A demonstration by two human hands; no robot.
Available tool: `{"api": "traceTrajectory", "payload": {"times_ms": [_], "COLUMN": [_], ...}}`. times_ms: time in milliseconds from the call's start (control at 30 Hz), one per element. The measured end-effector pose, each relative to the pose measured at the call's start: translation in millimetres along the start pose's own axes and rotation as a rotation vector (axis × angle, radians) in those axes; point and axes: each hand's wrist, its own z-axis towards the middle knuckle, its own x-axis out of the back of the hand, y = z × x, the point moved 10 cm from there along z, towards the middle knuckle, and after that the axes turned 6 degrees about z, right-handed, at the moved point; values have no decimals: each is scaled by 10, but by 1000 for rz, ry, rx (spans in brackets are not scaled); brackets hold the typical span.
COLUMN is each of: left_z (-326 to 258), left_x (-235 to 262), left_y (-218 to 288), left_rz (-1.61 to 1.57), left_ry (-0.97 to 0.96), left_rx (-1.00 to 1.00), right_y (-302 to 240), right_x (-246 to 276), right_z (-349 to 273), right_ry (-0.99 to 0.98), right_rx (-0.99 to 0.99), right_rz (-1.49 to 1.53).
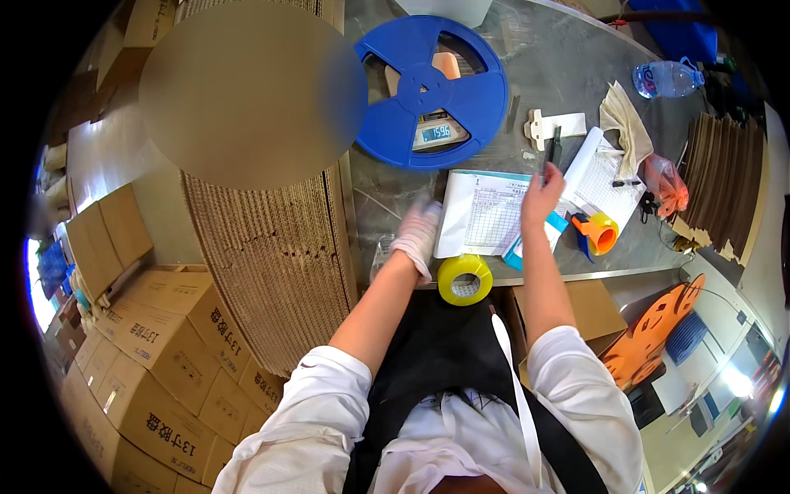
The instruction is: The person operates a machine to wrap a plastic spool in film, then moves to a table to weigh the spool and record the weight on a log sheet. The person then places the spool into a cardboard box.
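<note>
My left hand [418, 233], in a whitish glove, is smeared by motion at the left edge of a pad of printed forms [494, 216]; its fingers cannot be made out. My bare right hand [541, 196] hovers over the pad's right edge, fingers apart and loosely bent, nothing visible in them. Just beyond its fingertips lies a slim black tool [555, 148], perhaps a pen or knife. A roll of yellow tape [465, 280] rests at the table's near edge, below the pad. A light-blue card or box [514, 253] shows partly under my right forearm.
Ahead, a big blue reel [471, 93] lies over a scale with a lit display [436, 133]. Stacked cardboard sheets [263, 272] border the left. On the right are an orange tape dispenser [603, 236], written sheets [607, 183], a cloth [625, 128] and a water bottle [666, 80].
</note>
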Motion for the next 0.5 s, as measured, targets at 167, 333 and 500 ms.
{"api": "traceTrajectory", "payload": {"times_ms": [167, 333, 500], "left_z": [-7, 93, 122], "left_x": [-466, -622, -685], "left_y": [10, 18, 15], "left_rz": [642, 920, 1055], "left_ry": [16, 175, 232], "left_rx": [-55, -116, -167], "right_y": [171, 373, 446], "right_x": [140, 13, -46], "right_z": [364, 444, 439], "right_ry": [-28, -205, -271], "right_rx": [-20, -151, -61], "right_rz": [-434, -660, -727]}}
